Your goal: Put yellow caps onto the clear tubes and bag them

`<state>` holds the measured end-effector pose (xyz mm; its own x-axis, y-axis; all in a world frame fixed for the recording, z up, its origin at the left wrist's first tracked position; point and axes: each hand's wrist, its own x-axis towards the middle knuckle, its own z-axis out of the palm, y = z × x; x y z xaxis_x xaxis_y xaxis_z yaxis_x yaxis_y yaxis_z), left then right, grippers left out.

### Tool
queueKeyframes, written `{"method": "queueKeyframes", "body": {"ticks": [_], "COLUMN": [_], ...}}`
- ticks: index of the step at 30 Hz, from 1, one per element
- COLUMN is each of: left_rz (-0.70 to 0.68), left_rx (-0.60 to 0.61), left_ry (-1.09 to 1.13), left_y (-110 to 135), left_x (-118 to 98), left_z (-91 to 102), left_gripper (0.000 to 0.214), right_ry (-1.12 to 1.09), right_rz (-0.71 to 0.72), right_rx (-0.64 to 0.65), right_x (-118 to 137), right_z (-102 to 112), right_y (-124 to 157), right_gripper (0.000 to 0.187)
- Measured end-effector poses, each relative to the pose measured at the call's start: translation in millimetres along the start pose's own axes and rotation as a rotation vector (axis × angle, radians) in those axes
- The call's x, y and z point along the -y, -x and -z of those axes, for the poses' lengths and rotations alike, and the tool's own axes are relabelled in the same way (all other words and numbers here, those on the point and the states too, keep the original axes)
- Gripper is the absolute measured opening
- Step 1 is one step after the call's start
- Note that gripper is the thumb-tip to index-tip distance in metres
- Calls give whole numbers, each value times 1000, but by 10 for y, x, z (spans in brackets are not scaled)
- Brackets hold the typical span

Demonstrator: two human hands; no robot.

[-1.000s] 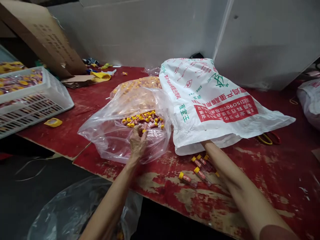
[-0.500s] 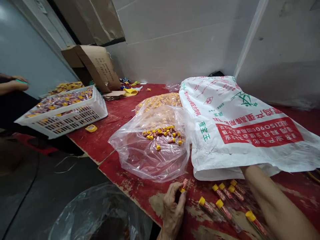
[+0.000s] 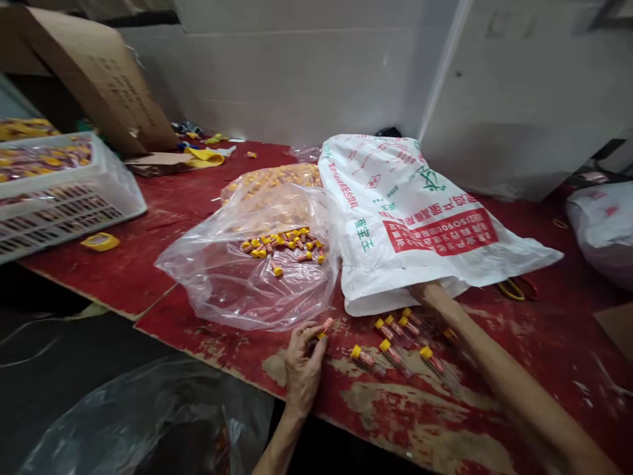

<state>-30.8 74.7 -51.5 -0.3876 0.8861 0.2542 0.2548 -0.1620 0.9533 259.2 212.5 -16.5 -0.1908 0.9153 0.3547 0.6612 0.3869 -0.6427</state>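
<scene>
My left hand [image 3: 301, 364], near the table's front edge, is closed around a small yellow-capped tube [image 3: 327, 326] with a red-and-white patterned body. My right forearm [image 3: 477, 340] reaches into the mouth of a white woven sack [image 3: 395, 227] printed in red and green; the hand itself is hidden inside. Between my two arms lie several similar tubes in clear sleeves, one of them a yellow-capped tube [image 3: 363, 356]. Beyond my left hand spreads an open clear plastic bag [image 3: 222, 290], with many short yellow-capped tubes [image 3: 281, 243] inside it.
A white slotted crate [image 3: 106, 191] full of yellow-and-red packs stands at the left, with a cardboard box [image 3: 106, 79] behind it. The red table [image 3: 173, 244] is worn along its front edge. Scissors [image 3: 517, 289] and a white bundle [image 3: 603, 227] are at the right. A clear bag [image 3: 123, 422] hangs below.
The view has swung to the right, so the scene sits further left and more of the table's right side shows. My left hand still grips the tube; my right hand stays inside the sack.
</scene>
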Motion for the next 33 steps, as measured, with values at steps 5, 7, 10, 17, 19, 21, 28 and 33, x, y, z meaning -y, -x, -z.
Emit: {"method": "queueKeyframes", "body": {"ticks": [5, 7, 10, 17, 19, 21, 28, 33], "left_rz": [126, 207, 266, 321, 349, 364, 424, 428], "left_rx": [43, 117, 246, 270, 258, 253, 223, 216], "left_ry": [189, 311, 417, 380, 389, 401, 468, 539], "left_y": [86, 207, 413, 705, 731, 745, 823, 913], "left_x": [-197, -352, -550, -627, -634, -652, -710, -725], "left_z": [-38, -120, -269, -337, -316, -301, -319, -379], "left_gripper": [21, 28, 28, 23, 25, 25, 27, 31], "right_ry": [-62, -172, -254, -244, -216, -185, -507, -657], "right_rz": [16, -21, -49, 10, 9, 6, -275, -332], "right_rx": [223, 287, 331, 292, 248, 179, -174, -233], "right_x": [362, 590, 848, 988, 1018, 1039, 970, 1046], "right_z": [261, 316, 296, 98, 93, 108, 96, -76], "right_y": [660, 906, 1167, 1439, 1474, 1495, 1616, 1754], "right_gripper": [30, 32, 24, 24, 27, 31, 46, 25]}}
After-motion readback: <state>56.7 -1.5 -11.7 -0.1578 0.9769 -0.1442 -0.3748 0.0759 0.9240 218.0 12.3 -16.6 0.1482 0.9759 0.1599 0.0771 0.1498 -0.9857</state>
